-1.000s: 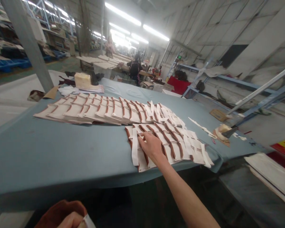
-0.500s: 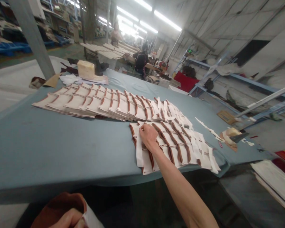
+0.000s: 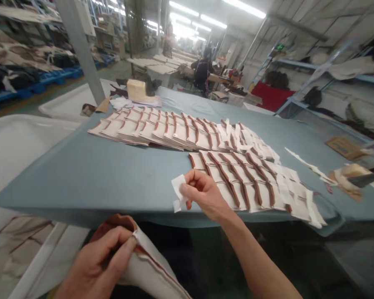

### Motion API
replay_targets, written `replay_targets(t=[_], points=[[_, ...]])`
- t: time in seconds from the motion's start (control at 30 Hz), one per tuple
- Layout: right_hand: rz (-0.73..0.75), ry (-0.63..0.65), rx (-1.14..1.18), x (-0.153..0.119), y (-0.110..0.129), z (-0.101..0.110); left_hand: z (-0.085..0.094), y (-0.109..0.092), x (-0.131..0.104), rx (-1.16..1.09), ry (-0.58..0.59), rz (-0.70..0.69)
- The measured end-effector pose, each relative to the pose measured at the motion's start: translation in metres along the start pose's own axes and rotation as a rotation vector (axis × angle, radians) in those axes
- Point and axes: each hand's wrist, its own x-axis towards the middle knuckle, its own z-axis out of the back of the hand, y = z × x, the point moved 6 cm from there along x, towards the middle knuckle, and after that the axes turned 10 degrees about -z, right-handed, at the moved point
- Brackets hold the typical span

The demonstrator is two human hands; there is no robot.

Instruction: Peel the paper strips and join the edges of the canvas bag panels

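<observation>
My left hand (image 3: 104,259) is closed, pinching the edge of a cream fabric piece (image 3: 152,265) with a brown inner side, low in front of me. My right hand (image 3: 202,193) grips a short white fabric strip (image 3: 178,189) between thumb and fingers, in front of the table's near edge. Just beyond it lies a fanned stack of cream pieces with brown edges (image 3: 237,176), white strips resting on its right part. Behind, a longer overlapping row of similar cream and brown pieces (image 3: 174,128) also carries white strips at its right end.
The blue-grey cloth-covered table (image 3: 127,174) spans the view. At its far left stands a yellowish block (image 3: 136,89); a tape-like roll (image 3: 355,172) and a long white strip (image 3: 311,166) lie right. White bins (image 3: 21,141) stand left. A seated person (image 3: 202,72) works farther back.
My right hand has lifted a white strip from the near stack and brought it left and toward me. My left hand has risen further into view with the cream fabric piece.
</observation>
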Motion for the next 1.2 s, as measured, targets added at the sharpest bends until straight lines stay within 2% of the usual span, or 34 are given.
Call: replay_targets(t=[0.1, 0.2, 0.4, 0.5, 0.57, 0.7, 0.87, 0.97, 1.2], points=[[-0.097, 0.145, 0.157, -0.02, 0.001, -0.027, 0.007, -0.014, 0.006, -0.031, 0.096, -0.032], [-0.157, 0.213, 0.198, -0.04, 0.006, -0.043, 0.014, -0.024, 0.008, -0.038, 0.099, -0.081], [-0.183, 0.261, 0.215, -0.083, 0.015, -0.048, 0.018, -0.035, 0.001, 0.004, 0.052, -0.092], [-0.221, 0.27, 0.314, -0.105, 0.012, -0.053, 0.018, -0.039, -0.004, -0.027, 0.088, -0.08], [-0.262, 0.243, 0.307, -0.115, 0.007, -0.06, 0.017, -0.04, -0.007, -0.077, 0.128, -0.059], [-0.314, 0.152, 0.145, -0.118, -0.001, -0.08, 0.017, -0.042, -0.012, -0.176, 0.162, -0.031], [-0.239, 0.068, 0.056, -0.115, -0.002, -0.096, 0.015, -0.05, -0.017, -0.249, 0.153, -0.036], [-0.176, -0.016, -0.058, -0.116, 0.0, -0.099, 0.014, -0.052, -0.021, -0.271, 0.131, -0.038], [-0.112, -0.167, -0.278, -0.118, -0.006, -0.107, 0.016, -0.042, -0.029, -0.317, 0.088, -0.017]])
